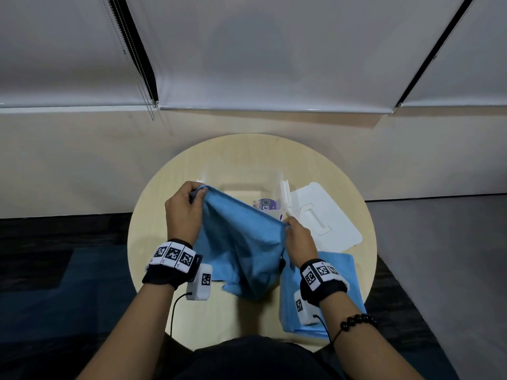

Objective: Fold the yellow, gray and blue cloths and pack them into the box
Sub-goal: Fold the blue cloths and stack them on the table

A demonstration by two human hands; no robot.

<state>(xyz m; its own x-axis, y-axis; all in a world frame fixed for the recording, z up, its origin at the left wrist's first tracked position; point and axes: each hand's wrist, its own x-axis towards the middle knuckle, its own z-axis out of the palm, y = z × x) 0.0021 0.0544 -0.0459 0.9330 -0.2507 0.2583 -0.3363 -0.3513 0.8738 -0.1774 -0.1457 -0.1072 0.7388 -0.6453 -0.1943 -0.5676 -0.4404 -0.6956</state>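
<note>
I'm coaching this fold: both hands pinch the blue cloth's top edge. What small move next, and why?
Probably draw the left hand and right hand apart to tauten the top edge: the blue cloth sags bunched between them, its lower end hanging crumpled toward the table, too rumpled to fold flat.

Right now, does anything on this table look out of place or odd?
Beside the held blue cloth, a second blue cloth lies at the table's near right rim and seems to reach its edge, so it might slide off. The white lid lies beside the open box.
</note>
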